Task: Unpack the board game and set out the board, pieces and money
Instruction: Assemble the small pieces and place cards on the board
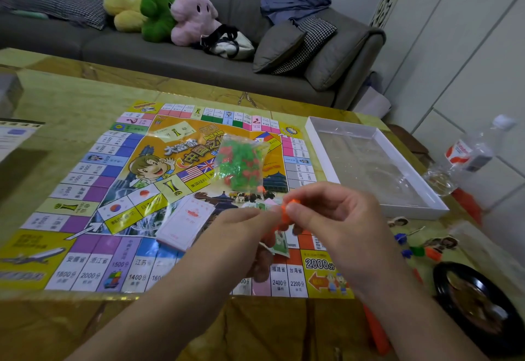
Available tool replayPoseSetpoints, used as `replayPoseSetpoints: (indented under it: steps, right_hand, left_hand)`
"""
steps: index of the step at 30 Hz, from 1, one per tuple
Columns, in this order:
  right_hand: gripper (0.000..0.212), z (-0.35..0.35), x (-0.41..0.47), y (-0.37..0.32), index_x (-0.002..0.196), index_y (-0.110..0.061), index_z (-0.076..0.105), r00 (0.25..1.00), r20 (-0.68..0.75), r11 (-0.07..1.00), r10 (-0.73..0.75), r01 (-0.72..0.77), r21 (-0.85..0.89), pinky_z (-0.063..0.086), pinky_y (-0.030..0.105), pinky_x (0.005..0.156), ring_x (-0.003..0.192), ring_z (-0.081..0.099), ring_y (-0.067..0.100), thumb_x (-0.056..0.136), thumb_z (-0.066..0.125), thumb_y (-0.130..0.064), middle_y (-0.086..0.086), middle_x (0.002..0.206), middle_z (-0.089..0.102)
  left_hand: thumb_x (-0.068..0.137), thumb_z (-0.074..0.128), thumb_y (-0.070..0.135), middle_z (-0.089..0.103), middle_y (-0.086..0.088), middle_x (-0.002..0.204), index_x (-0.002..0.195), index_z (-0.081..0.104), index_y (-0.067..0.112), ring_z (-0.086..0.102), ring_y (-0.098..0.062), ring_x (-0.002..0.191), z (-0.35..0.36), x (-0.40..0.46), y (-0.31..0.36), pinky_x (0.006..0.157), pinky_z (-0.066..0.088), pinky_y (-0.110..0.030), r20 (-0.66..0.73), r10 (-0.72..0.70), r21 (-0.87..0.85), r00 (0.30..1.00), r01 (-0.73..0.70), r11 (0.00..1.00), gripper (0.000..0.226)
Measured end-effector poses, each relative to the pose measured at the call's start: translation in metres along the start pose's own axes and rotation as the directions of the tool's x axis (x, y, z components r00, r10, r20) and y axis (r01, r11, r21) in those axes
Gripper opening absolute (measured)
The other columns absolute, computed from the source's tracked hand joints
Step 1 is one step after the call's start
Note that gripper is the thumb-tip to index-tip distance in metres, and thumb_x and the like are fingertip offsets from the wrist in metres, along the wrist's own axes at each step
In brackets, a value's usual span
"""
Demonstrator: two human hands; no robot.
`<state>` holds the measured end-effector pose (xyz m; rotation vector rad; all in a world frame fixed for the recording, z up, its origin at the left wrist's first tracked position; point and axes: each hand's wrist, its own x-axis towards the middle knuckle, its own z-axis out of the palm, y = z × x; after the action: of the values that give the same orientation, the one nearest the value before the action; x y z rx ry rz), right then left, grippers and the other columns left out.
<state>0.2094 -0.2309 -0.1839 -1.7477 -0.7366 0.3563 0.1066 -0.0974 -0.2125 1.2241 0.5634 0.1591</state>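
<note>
The paper game board lies unfolded on the table. On its middle rests a clear bag of green and red plastic houses, and nearer me a wrapped stack of pink play money. My left hand and my right hand meet above the board's near right part. Both pinch a small orange plastic piece with a green card hanging below it. Player pawns with small cardboard figures lie on the table right of the board.
The open white box tray stands right of the board. A black round dish sits at the near right, an orange object beside it. A plastic bottle is at the far right. A grey sofa with plush toys is behind the table.
</note>
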Motion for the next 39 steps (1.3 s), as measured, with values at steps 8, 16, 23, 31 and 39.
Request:
replayPoseSetpoints:
  steps: [8, 16, 23, 31, 39]
  right_hand:
    - [0.009, 0.009, -0.015, -0.001, 0.088, -0.031, 0.083, 0.994, -0.104, 0.999, -0.035, 0.038, 0.034, 0.065, 0.029, 0.074, 0.087, 0.078, 0.014, 0.083, 0.080, -0.024, -0.008, 0.087, 0.080]
    - [0.023, 0.006, -0.015, -0.002, 0.100, -0.038, 0.084, 0.996, -0.090, 0.996, -0.023, 0.030, 0.085, 0.064, 0.034, 0.072, 0.074, 0.072, 0.018, 0.079, 0.075, -0.035, 0.001, 0.082, 0.077]
    - [0.021, 0.007, -0.019, -0.002, 0.095, -0.027, 0.077, 0.983, -0.101, 0.987, -0.153, 0.146, -0.072, 0.064, 0.032, 0.072, 0.091, 0.076, 0.018, 0.085, 0.084, -0.010, -0.005, 0.092, 0.078]
    - [0.021, 0.009, -0.020, -0.002, 0.088, -0.032, 0.077, 0.965, -0.146, 0.964, -0.218, 0.189, -0.188, 0.065, 0.038, 0.071, 0.088, 0.076, 0.016, 0.081, 0.087, -0.015, -0.011, 0.088, 0.078]
    - [0.013, 0.007, -0.019, -0.003, 0.091, -0.035, 0.077, 0.937, -0.115, 0.915, -0.329, 0.285, -0.287, 0.060, 0.025, 0.068, 0.090, 0.072, 0.014, 0.080, 0.080, -0.039, -0.014, 0.090, 0.072]
  left_hand:
    - [0.097, 0.064, 0.023, 0.046, -0.005, 0.064, 0.088, 0.071, 0.000, 0.038, -0.014, 0.047, 0.004, -0.007, 0.001, 0.045, 0.035, -0.026, 0.156, 0.001, -0.239, 0.988, 0.037, 0.970, 0.025]
    - [0.096, 0.065, 0.027, 0.048, -0.005, 0.068, 0.095, 0.072, -0.001, 0.039, -0.013, 0.049, 0.008, -0.008, 0.002, 0.045, 0.037, -0.024, 0.067, 0.028, -0.304, 0.997, -0.007, 0.953, 0.028]
    - [0.097, 0.065, 0.024, 0.054, -0.007, 0.073, 0.091, 0.070, 0.002, 0.044, -0.013, 0.049, 0.007, -0.008, 0.002, 0.050, 0.045, -0.025, 0.028, 0.044, -0.306, 0.999, -0.033, 0.951, 0.024]
    - [0.087, 0.070, 0.023, 0.057, -0.006, 0.071, 0.083, 0.075, 0.008, 0.047, -0.013, 0.050, 0.006, -0.009, 0.002, 0.051, 0.047, -0.025, 0.054, 0.084, -0.270, 0.995, -0.066, 0.961, 0.016]
    - [0.082, 0.071, 0.025, 0.052, 0.000, 0.061, 0.079, 0.073, 0.009, 0.046, -0.013, 0.049, 0.006, -0.010, 0.003, 0.050, 0.048, -0.024, 0.069, 0.072, -0.299, 0.995, -0.048, 0.953, 0.016]
